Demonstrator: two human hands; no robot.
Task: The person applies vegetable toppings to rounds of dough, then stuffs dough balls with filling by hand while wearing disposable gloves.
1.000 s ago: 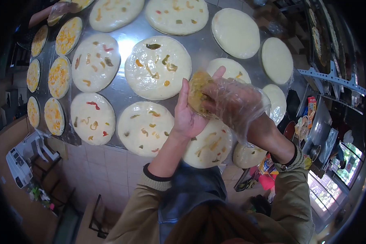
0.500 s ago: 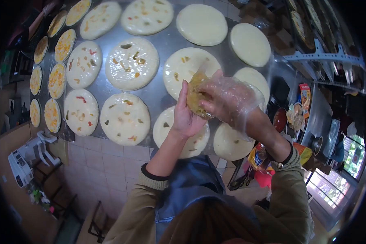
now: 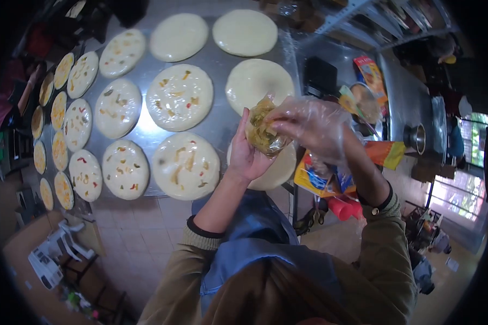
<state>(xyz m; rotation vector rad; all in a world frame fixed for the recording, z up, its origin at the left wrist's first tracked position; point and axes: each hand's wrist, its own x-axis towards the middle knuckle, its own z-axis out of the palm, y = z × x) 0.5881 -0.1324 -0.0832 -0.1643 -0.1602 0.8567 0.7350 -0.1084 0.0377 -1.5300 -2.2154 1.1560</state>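
My left hand [image 3: 248,158] is cupped around a clear plastic bag [image 3: 263,142] of wet yellow-green slices that look like peppers. Over my right hand [image 3: 306,122] is a loose, clear plastic glove. Its fingers are pinched together at the bag's mouth, and what lies between them is hidden. Beneath the hands is a pale round of dough [image 3: 276,170], partly covered by my left hand and the bag. Just left, a dough round [image 3: 185,165] carries scattered pepper pieces, as does another behind it [image 3: 179,97]. A plain round [image 3: 259,86] lies beyond the bag.
Rows of topped rounds extend left along the metal table [image 3: 146,116]. Plain rounds [image 3: 245,32] lie at the back. Food packets [image 3: 371,78] and a metal bowl [image 3: 416,138] stand to the right. A metal rack [image 3: 358,21] rises at back right. Another person's arm [image 3: 27,92] shows far left.
The view has shifted right along the table, so the dough rounds appear farther left. My right fingers have moved from deep over the bag to its upper edge. My left hand still holds the bag.
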